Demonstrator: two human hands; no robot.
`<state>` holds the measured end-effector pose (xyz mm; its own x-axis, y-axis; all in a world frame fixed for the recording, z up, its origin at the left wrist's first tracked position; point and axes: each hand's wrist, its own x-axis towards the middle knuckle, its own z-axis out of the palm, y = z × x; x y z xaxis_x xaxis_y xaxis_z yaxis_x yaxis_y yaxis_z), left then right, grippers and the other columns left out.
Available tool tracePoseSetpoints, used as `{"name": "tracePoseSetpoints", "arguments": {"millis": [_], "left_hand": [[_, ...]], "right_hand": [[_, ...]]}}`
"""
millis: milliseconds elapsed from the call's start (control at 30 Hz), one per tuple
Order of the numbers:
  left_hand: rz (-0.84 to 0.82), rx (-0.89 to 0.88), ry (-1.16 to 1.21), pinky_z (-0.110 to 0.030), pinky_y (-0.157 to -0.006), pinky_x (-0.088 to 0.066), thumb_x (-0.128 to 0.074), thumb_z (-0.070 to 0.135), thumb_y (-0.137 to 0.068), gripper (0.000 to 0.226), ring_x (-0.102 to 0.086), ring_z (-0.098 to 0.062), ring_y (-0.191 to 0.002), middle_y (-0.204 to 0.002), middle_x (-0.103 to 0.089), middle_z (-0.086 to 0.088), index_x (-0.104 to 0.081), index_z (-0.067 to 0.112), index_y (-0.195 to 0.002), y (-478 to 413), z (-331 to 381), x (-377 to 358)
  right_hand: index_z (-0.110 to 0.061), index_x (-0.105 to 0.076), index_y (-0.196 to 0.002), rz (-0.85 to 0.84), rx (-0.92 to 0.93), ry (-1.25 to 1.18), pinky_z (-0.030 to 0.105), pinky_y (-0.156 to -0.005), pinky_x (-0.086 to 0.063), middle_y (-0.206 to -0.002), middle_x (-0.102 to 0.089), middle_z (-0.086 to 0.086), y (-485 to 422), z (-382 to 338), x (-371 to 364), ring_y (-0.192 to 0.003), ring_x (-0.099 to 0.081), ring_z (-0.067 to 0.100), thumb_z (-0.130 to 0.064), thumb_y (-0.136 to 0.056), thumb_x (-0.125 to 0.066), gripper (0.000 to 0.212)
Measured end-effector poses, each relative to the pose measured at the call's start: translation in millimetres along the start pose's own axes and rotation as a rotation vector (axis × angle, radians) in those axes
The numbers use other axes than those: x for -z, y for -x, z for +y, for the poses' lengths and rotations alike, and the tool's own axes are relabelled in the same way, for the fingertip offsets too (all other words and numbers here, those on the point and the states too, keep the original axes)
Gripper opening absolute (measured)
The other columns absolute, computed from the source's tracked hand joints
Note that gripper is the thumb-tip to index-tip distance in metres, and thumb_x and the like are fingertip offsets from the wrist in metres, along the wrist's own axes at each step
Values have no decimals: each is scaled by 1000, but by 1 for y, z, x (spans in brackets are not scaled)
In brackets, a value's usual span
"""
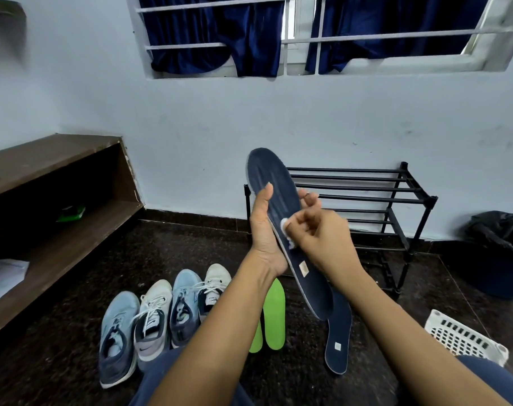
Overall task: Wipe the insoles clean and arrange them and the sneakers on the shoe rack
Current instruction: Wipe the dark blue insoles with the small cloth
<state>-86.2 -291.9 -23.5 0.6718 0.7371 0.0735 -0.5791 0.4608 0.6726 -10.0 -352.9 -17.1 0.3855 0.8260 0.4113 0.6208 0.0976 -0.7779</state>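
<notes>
Scuffed pale blue wall, white-barred window above, navy curtains behind the bars, daylight in the gap between them, dark speckled stone floor, brown wooden shelf unit at left, black-lined bin at right, white perforated basket nearby

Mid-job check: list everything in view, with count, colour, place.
sneakers: 4, two blue, two white, floor
green insoles: 2, green, floor, right of sneakers
floor insole: 1, navy, floor beside green insoles
held insole: 1, navy, in left hand
wipe: 1, white, on held insole
shoe rack: 1, black, against wall
basket: 1, white, floor right
bin: 1, dark, far right
shelf unit: 1, brown, left wall
curtains: 2, navy, window
left hand: grips held insole
right hand: pinches wipe
</notes>
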Motion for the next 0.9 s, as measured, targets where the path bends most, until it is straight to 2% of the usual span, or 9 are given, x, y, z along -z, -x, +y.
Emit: {"name": "tracePoseSetpoints", "arguments": {"millis": [100, 233, 300, 433, 500, 600, 667, 833, 900], "left_hand": [[3, 53, -51, -32, -79, -53, -69, 57, -66, 57, -65, -21, -86, -96, -66, -8, -66, 9, -97, 2, -8, -7], [41, -6, -3, -35, -86, -57, -58, 58, -72, 64, -68, -26, -98, -100, -70, -14, -64, 2, -101, 0, 3, -2], [46, -41, 23, -35, -89, -54, -52, 56, -76, 63, -68, -26, -100, -101, -70, -15, -63, 0, -102, -1, 9, 2], [11, 9, -54, -35, -91, -50, -57, 56, -79, 55, -63, -24, -99, -102, -67, -11, -62, 6, -101, 1, 0, -3], [-8, 30, -79, -36, -93, -49, -59, 55, -77, 54, -62, -25, -101, -103, -67, -12, -62, 7, -102, 1, -4, -5], [20, 8, -20, -35, -90, -55, -55, 56, -77, 62, -67, -26, -102, -102, -69, -15, -60, 2, -107, 1, 2, -1], [40, -34, 12, -36, -96, -52, -52, 57, -77, 65, -66, -28, -106, -105, -69, -17, -61, 0, -106, -1, 8, 4], [-6, 39, -35, -37, -97, -46, -53, 59, -79, 60, -63, -26, -103, -110, -67, -13, -66, 5, -103, 1, 1, -2], [-24, 70, -61, -36, -94, -50, -52, 59, -80, 61, -65, -25, -102, -112, -67, -13, -68, 5, -103, 3, -2, -5]], "right_hand": [[-9, -63, -81, 270, 141, 175, 29, -70, -46, -79, -69, 4, 0, 4, -2, -68, -64, 20, -18, -89, -63, 12], [-6, -68, -80, -194, -127, -365, 19, -47, -40, -52, -57, -2, 8, -9, 0, -44, -49, 7, -14, -88, -64, 12], [-8, -69, -80, -297, -131, -328, 16, -44, -34, -51, -55, -3, 6, -9, 1, -38, -42, 3, -15, -87, -66, 11], [-7, -64, -79, 181, 181, 212, 20, -61, -41, -76, -70, 4, -3, 0, -2, -62, -64, 15, -17, -89, -61, 14], [-6, -65, -82, 328, 246, 232, 22, -63, -40, -85, -71, 7, 1, 1, -7, -66, -65, 22, -15, -88, -61, 11], [-10, -69, -82, -51, -3, -240, 18, -52, -40, -59, -62, -4, 7, -7, -6, -47, -52, 8, -16, -87, -66, 9], [-12, -70, -80, -244, -58, -289, 16, -47, -36, -50, -55, -8, 7, -9, -1, -42, -45, 4, -17, -86, -67, 9], [-9, -64, -83, 236, 232, 273, 30, -65, -47, -74, -69, 4, -6, 1, 1, -65, -64, 22, -19, -89, -62, 12], [-9, -66, -84, 314, 226, 218, 27, -65, -48, -77, -69, 6, -2, 0, -1, -65, -64, 20, -16, -88, -62, 10]]}}
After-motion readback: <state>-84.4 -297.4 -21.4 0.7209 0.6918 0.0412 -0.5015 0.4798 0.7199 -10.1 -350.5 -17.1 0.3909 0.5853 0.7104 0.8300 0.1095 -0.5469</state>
